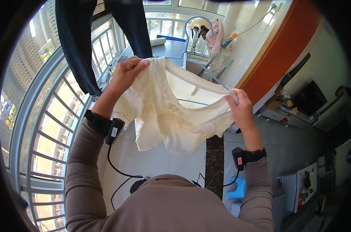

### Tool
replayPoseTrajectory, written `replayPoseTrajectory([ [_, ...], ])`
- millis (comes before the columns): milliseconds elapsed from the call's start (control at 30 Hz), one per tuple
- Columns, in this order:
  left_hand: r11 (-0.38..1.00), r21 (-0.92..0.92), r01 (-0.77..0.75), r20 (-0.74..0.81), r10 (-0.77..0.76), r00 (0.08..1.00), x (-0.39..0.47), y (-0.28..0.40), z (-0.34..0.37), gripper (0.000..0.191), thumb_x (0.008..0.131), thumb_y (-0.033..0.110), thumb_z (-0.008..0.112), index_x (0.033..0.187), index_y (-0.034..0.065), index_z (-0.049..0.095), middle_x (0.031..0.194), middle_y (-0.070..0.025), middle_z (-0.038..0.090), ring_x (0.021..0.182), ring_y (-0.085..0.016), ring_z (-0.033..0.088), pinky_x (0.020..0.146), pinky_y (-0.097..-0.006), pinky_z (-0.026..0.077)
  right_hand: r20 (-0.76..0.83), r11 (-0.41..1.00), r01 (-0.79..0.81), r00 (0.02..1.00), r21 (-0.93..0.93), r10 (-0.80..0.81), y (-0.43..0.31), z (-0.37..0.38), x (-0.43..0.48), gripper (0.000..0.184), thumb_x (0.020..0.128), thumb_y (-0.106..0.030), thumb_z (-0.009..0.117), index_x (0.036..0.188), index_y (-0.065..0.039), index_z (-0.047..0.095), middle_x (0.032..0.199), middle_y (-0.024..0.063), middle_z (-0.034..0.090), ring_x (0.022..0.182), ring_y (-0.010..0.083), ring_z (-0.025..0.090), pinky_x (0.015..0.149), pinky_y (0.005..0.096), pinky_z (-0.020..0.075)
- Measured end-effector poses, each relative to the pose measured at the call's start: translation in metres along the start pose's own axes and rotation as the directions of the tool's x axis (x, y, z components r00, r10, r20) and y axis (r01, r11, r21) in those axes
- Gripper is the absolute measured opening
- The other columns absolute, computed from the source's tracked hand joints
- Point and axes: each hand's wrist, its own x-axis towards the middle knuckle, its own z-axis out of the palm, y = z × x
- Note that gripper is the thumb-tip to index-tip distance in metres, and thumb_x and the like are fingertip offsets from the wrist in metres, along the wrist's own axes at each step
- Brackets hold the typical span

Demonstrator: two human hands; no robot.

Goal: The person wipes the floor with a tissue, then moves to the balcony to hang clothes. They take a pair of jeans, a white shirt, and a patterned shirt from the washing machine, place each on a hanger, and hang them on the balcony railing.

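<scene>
A cream-coloured shirt (175, 121) with a wide neckline hangs spread between my two hands. My left hand (127, 74) pinches the shirt at its left shoulder, thumb on top. My right hand (242, 107) grips the opposite shoulder, where one arm of a blue clothes hanger (203, 68) reaches the fabric. The hanger's hook rises above the neckline. Its lower bar shows through the neck opening, and the rest is hidden inside the shirt.
Dark trousers (74, 43) hang at the upper left beside the railed window (52, 127). Behind the shirt stand a grey-topped table (171, 49), a cream helmet (199, 23) and a pink cloth (217, 36). An orange-brown door frame (279, 43) rises at right. A blue stool (237, 187) sits at lower right.
</scene>
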Motion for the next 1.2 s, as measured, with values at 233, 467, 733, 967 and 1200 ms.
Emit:
replayPoseTrajectory([
  [233,0.957,0.079,0.278,-0.214,-0.256,0.943,0.003,0.002,-0.042,0.031,0.091,0.031,0.054,0.109,0.0073,0.063,0.113,-0.0114,0.059,0.101,-0.02,0.057,0.086,-0.033,0.045,-0.085,0.797,-0.221,0.943,0.563,0.321,0.041,-0.024,0.02,0.022,0.089,-0.018,0.059,0.095,0.003,0.06,0.082,-0.0017,0.059,0.076,0.0029,0.048,0.068,0.0192,0.041],
  [467,0.988,0.13,0.082,0.013,-0.085,0.996,0.004,-0.002,0.015,0.033,0.088,0.033,0.058,0.088,0.001,0.062,0.064,-0.0063,0.053,0.06,-0.012,0.047,0.06,-0.027,0.042,-0.032,0.847,-0.189,0.971,0.497,0.235,0.039,-0.013,0.042,0.028,0.092,-0.024,0.054,0.101,0.002,0.06,0.082,0.0009,0.06,0.076,0.0051,0.05,0.07,0.0204,0.0415],
  [733,0.95,0.282,-0.133,0.171,0.086,0.982,0.022,0.009,0.014,0.035,0.087,0.032,0.059,0.073,0.0,0.058,0.053,-0.011,0.041,0.048,-0.021,0.035,0.048,-0.0306,0.036,0.115,0.984,-0.148,0.984,0.102,0.137,0.059,-0.037,0.058,0.028,0.093,-0.028,0.048,0.088,-0.003,0.059,0.054,0.0056,0.05,0.052,0.011,0.049,0.053,0.0282,0.0411],
  [967,0.975,0.22,-0.042,0.097,0.021,0.995,0.017,0.007,0.007,0.029,0.089,0.028,0.057,0.078,0.0011,0.063,0.057,-0.0078,0.052,0.049,-0.017,0.045,0.051,-0.0289,0.039,0.211,0.887,-0.341,0.935,0.312,0.286,0.057,-0.004,0.002,0.055,0.078,-0.037,0.069,0.112,-0.001,0.043,0.093,0.0124,0.061,0.085,0.0166,0.06,0.072,0.0282,0.0485],
  [1200,0.938,0.341,0.067,0.107,-0.11,0.988,0.012,0.001,-0.026,0.031,0.089,0.031,0.057,0.082,0.0024,0.068,0.063,-0.0054,0.059,0.055,-0.012,0.055,0.055,-0.0245,0.042,0.22,0.755,-0.362,0.932,0.546,0.288,0.082,0.018,-0.025,0.014,0.09,-0.007,0.05,0.101,0.001,0.055,0.086,0.002,0.061,0.077,0.004,0.052,0.068,0.0191,0.0429],
])
